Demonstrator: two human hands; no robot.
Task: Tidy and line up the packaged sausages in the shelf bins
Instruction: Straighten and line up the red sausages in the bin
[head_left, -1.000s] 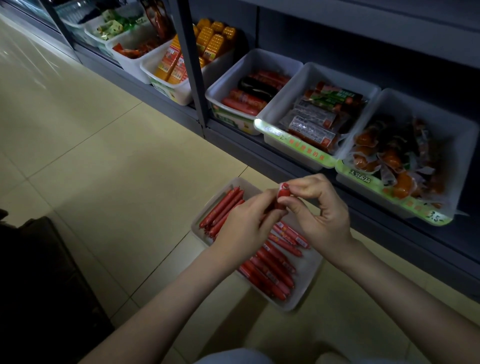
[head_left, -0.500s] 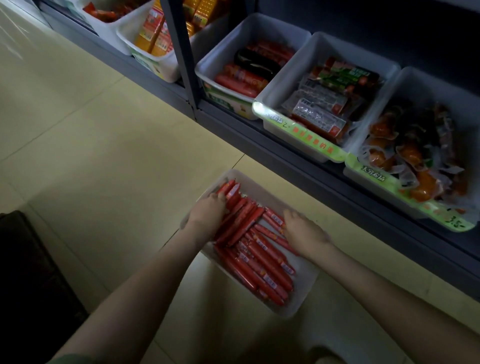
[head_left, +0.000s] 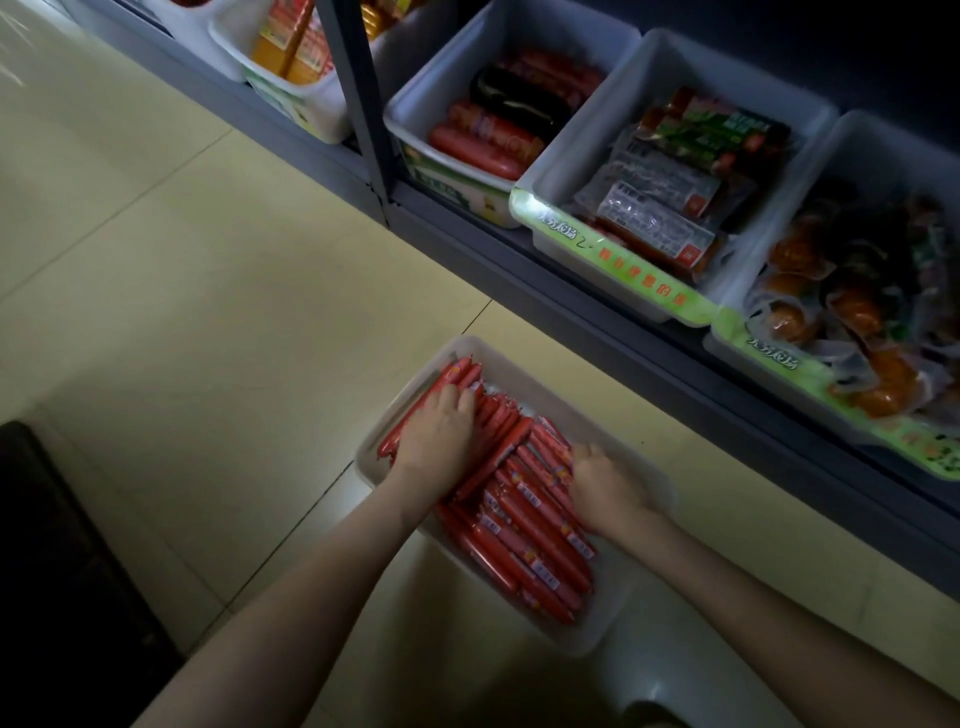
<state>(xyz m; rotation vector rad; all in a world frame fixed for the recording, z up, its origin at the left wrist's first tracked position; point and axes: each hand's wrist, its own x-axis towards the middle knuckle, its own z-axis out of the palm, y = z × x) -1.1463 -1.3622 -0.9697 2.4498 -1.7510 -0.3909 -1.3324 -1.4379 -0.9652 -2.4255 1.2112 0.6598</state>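
Observation:
A white bin (head_left: 618, 631) stands on the yellow floor in front of the shelf, filled with several thin red packaged sausages (head_left: 524, 525) lying roughly lengthwise. My left hand (head_left: 439, 441) lies palm down on the sausages at the bin's far left, fingers stretched over them. My right hand (head_left: 605, 483) rests on the sausages at the bin's right side with its fingers bent down among them; whether it grips one is hidden.
On the low shelf stand white bins: thick red and black sausages (head_left: 498, 124), flat labelled packs (head_left: 670, 202), orange vacuum-packed snacks (head_left: 852, 306), orange boxes (head_left: 296, 47). A grey shelf post (head_left: 358, 104) rises at the left. A dark object (head_left: 57, 571) lies at the left.
A second ago both hands held one sausage above the bin. They have since dropped onto the sausages in the bin, left hand at the far left, right hand at the right.

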